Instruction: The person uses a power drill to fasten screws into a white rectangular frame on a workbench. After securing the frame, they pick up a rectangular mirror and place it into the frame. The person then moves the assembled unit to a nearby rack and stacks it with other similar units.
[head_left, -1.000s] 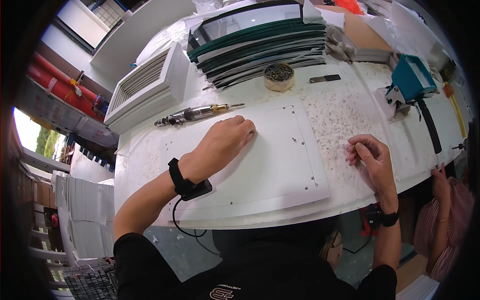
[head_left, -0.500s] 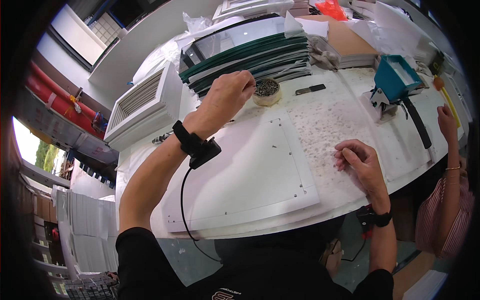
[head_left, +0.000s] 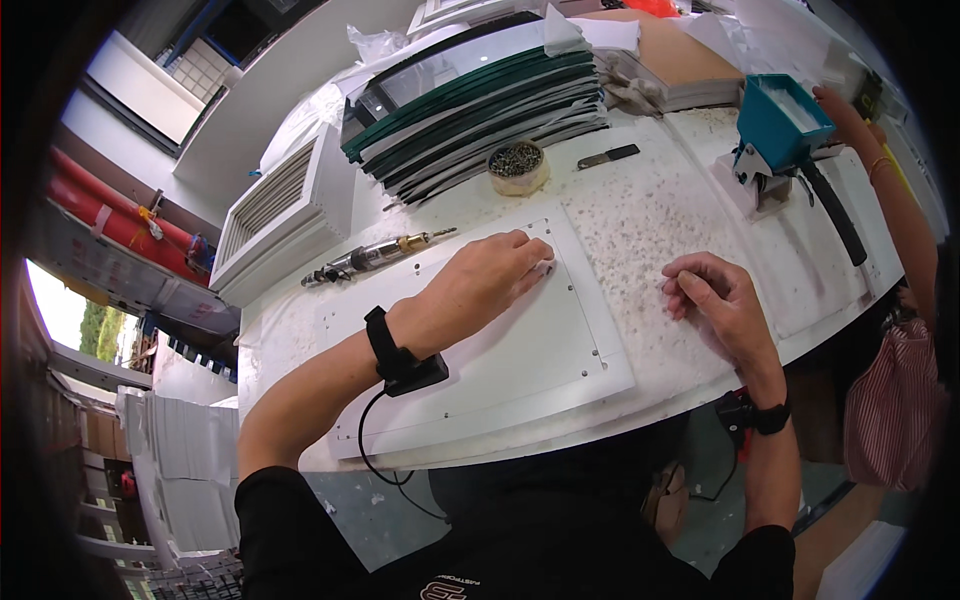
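Note:
My left hand [head_left: 490, 270] is over the white panel [head_left: 500, 355], fingers pinched near its right part; whatever they hold is too small to make out. Small dark screws [head_left: 585, 373] dot the panel's margins. Beyond the hand stands a round tub [head_left: 520, 180] full of small metal screws. A power screwdriver [head_left: 370, 258] with a bit lies along the panel's far left edge. To the right of the panel, my right hand [head_left: 715, 300] hovers above the speckled tabletop, fingers loosely bent and apart, with nothing visible in them.
Green-edged glass sheets [head_left: 470, 120] are stacked at the back, beside a white louvred frame [head_left: 285, 205]. A dark-handled flat blade [head_left: 608, 156] lies right of the tub. Farther right is a teal dispenser [head_left: 785, 120] with a black handle; a co-worker's arm [head_left: 890, 190] reaches behind it.
My left hand has come from the tub toward me, onto the panel, uncovering the screwdriver. My right hand has barely moved. The co-worker's hand has moved up beside the teal dispenser.

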